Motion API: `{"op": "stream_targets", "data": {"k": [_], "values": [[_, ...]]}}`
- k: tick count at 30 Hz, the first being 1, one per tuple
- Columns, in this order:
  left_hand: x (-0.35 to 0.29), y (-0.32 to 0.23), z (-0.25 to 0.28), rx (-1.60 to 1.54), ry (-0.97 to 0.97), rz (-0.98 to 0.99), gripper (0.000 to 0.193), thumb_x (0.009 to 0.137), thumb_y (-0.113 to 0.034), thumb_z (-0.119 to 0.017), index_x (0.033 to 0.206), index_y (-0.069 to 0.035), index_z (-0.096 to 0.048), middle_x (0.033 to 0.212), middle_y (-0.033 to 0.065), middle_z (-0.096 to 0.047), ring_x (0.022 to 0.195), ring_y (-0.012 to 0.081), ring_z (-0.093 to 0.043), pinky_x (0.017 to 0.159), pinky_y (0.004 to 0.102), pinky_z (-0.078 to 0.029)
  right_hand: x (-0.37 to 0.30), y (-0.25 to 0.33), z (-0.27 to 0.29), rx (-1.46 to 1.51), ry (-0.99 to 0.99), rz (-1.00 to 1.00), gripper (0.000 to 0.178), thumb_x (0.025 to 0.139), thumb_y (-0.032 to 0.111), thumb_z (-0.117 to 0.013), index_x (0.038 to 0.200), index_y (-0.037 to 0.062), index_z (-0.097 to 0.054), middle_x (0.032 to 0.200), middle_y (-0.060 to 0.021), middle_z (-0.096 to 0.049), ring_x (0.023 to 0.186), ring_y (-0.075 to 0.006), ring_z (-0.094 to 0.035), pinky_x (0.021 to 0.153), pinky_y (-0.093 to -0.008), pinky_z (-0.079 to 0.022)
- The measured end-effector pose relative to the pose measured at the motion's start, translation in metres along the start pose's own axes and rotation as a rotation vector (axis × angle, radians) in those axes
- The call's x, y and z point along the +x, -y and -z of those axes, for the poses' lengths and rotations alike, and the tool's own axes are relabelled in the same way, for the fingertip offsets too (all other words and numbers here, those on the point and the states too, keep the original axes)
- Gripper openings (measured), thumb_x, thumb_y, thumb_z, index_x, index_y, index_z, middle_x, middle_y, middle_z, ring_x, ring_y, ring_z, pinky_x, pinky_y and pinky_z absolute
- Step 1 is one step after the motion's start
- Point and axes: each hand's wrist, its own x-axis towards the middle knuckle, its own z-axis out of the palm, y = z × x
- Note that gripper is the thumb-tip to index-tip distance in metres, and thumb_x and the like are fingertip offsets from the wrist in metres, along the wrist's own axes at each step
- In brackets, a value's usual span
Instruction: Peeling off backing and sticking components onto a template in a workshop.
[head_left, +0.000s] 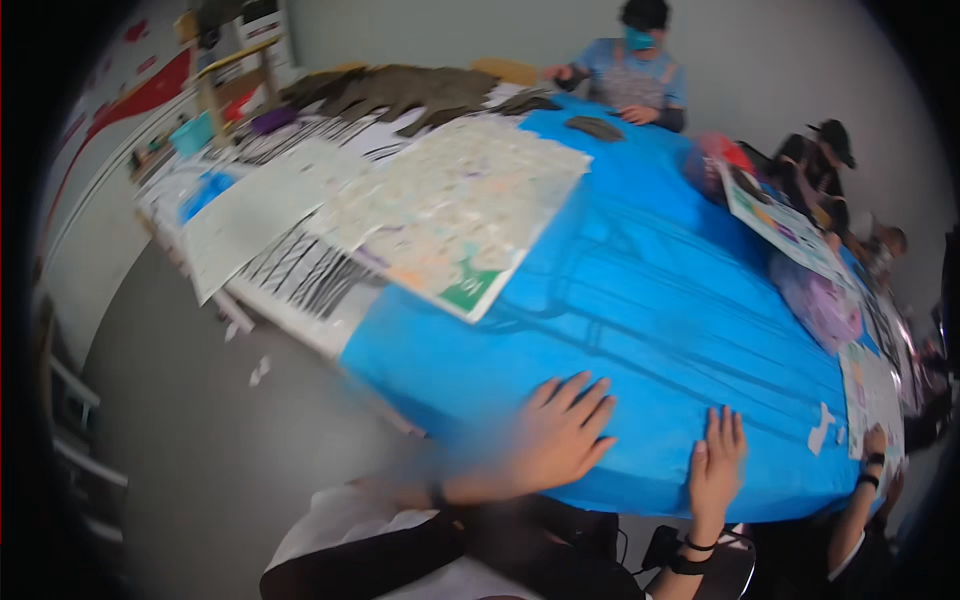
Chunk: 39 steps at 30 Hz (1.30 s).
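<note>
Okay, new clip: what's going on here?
A person's left hand and right hand both appear to rest, fingers extended, on the near part of a blue table cover, with nothing visible in either. A large pale board lies ahead and to the left, with a dark pile beyond it. Across the table, another person sits or stands near a small dark piece.
</note>
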Motion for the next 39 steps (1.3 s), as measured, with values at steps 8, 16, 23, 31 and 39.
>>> {"op": "stream_targets", "data": {"k": [8,16,23,31,39], "values": [[-0.035,0.024,0.019,-0.252,-0.274,-0.172,0.033,0.086,-0.016,-0.073,0.116,-0.003,-0.070,0.122,0.0103,-0.068,0.114,0.0267,-0.064,0.102,0.0439,-0.048,0.000,-0.025,-0.004,-0.044,-0.010,0.001,0.050,0.105,0.034,-0.042,0.145,0.0077,-0.055,0.155,-0.0165,-0.046,0.147,-0.0387,-0.036,0.117,-0.0459,-0.032],[-0.060,0.147,0.050,0.305,-0.224,0.480,0.042,0.094,-0.032,-0.066,0.123,-0.001,-0.063,0.126,0.0156,-0.066,0.126,0.0318,-0.055,0.108,0.0562,-0.040,0.000,-0.041,-0.013,-0.140,-0.007,0.033,0.050,0.107,0.034,-0.037,0.148,0.0074,-0.052,0.157,-0.0149,-0.045,0.148,-0.0354,-0.036,0.117,-0.0466,-0.030],[-0.048,0.133,0.045,0.282,-0.102,0.449,0.053,0.091,-0.039,-0.070,0.124,0.001,-0.061,0.125,0.0174,-0.064,0.126,0.0311,-0.055,0.112,0.0574,-0.036,0.002,-0.041,-0.013,-0.176,0.017,-0.011,0.049,0.108,0.033,-0.036,0.149,0.0103,-0.052,0.157,-0.0114,-0.046,0.148,-0.0324,-0.036,0.119,-0.0432,-0.030],[-0.036,0.117,0.025,0.095,0.000,0.306,0.052,0.088,-0.036,-0.073,0.122,0.001,-0.060,0.120,0.0161,-0.064,0.123,0.0309,-0.055,0.113,0.0520,-0.036,0.002,-0.027,0.000,-0.114,0.032,0.062,0.049,0.105,0.034,-0.046,0.149,0.0135,-0.053,0.150,-0.0175,-0.052,0.142,-0.0378,-0.042,0.120,-0.0458,-0.028],[-0.034,0.084,0.026,-0.112,-0.028,0.230,0.040,0.090,-0.024,-0.072,0.117,0.000,-0.057,0.116,0.0159,-0.063,0.120,0.0307,-0.057,0.108,0.0477,-0.039,0.000,-0.028,-0.001,-0.130,-0.016,0.075,0.048,0.106,0.036,-0.046,0.147,0.0141,-0.055,0.147,-0.0177,-0.055,0.139,-0.0378,-0.046,0.118,-0.0453,-0.031]]}}
